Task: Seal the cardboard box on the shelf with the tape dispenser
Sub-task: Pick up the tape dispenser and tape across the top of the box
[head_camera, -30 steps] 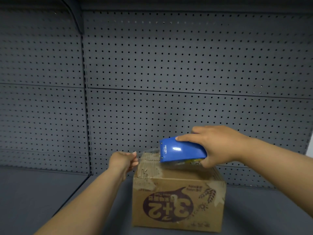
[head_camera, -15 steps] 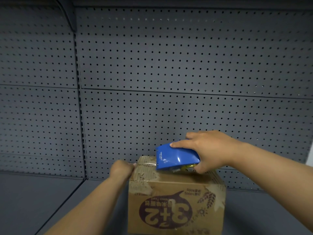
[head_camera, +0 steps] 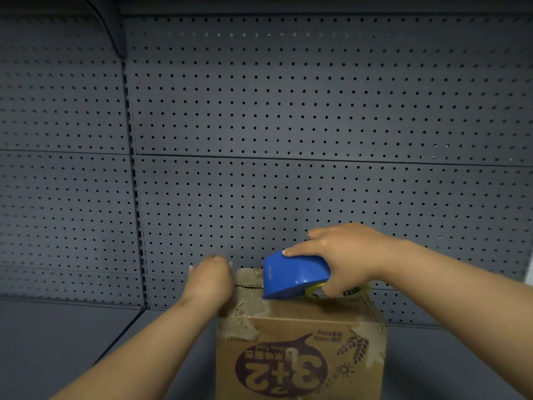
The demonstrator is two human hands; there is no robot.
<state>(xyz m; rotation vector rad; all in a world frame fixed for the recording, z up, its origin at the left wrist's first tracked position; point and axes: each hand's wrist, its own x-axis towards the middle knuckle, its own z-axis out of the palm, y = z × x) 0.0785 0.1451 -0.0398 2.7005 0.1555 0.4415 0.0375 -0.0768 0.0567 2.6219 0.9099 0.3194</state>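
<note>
A brown cardboard box (head_camera: 300,353) with an upside-down "3+2" print stands on the grey shelf (head_camera: 57,342), its top flaps closed. My right hand (head_camera: 346,255) grips a blue tape dispenser (head_camera: 294,274), tilted nose-down and pressed onto the box top near its middle. A strip of clear tape with a yellowish roll shows under the dispenser at its right. My left hand (head_camera: 210,280) rests against the box's top left edge, fingers curled and blurred; whether it grips the flap is unclear.
A grey perforated back panel (head_camera: 288,140) rises right behind the box. A vertical slotted upright (head_camera: 135,197) divides the panels at the left. The shelf surface extends to the left and right of the box.
The dispenser has tipped nose-down and slid left along the box top. My left hand has moved in from beside the box onto its top left edge.
</note>
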